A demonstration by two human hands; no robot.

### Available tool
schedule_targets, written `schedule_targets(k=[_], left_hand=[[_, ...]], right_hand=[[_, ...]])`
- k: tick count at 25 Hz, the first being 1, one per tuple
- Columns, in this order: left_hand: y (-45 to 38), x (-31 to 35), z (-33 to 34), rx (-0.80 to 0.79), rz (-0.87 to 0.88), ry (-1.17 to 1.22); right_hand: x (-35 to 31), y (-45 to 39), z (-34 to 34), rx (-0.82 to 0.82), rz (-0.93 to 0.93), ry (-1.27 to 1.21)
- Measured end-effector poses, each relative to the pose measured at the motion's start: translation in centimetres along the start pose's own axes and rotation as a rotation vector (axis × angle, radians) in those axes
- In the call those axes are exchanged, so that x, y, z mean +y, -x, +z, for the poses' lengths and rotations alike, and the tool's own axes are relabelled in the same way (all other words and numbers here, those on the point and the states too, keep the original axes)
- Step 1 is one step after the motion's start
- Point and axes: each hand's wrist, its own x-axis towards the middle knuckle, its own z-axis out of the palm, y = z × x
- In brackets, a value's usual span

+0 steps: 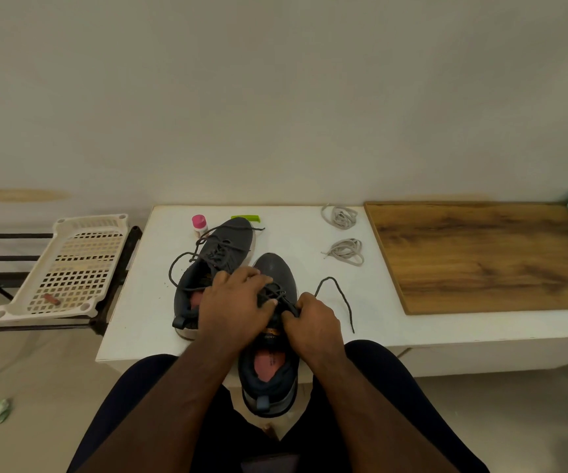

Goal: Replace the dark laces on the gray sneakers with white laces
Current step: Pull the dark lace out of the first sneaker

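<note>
Fingers [291, 314] of my right hand [313, 322] are curled tight and pinch the dark lace [339, 295] where it leaves the eyelets of the near sneaker [272, 268]. From that pinch the free end loops out over the tabletop [303, 233] to the right and trails back toward the near edge. My left hand [234, 302] lies across the top of the same sneaker, its fingers bent down over the laced part and holding the shoe steady, the thumb against the tongue area.

That near sneaker sits with its toe on the tabletop and its heel hanging past the near edge, between my knees; its pink insole shows. The second gray sneaker [221, 254] lies just to the left and farther in, touching or nearly touching the first, toe pointing toward the back edge. Its own dark lace [180, 264] is loosened, with loops spilling off its left side.

Two bundles of white laces sit near the right edge of the white surface: one bundle [340, 216] close to the back right corner, the other [345, 252] just in front of it, both well apart from the shoes.

By the back edge, a small bottle with a pink cap [199, 225] stands beside the far shoe's toe, and a green object [246, 218] peeks out behind that toe. A wooden board [487, 254] lies to the right, and a perforated plastic tray [71, 268] rests tilted on a dark rack to the left.
</note>
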Motion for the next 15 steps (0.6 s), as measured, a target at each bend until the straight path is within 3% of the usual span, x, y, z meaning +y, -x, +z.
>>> schedule_targets(k=[3,7,10,15], left_hand=[[0.1,0.7,0.8,-0.039,0.046,-0.039],[-0.9,-1.4,-0.2,0.109,-0.026,0.138],[-1.0,-2.7,-0.9,0.177,-0.118,0.126],[0.0,0.5,0.2,-0.046,0.033,-0.028]], right_hand=[[0.1,0.0,-0.1,0.008,0.0,0.0],[0.2,-0.1,0.2,0.007,0.014,-0.01],[0.2,-0.2,0.2,0.004,0.006,-0.01],[0.0,0.0,-0.1,0.009,-0.011,0.009]])
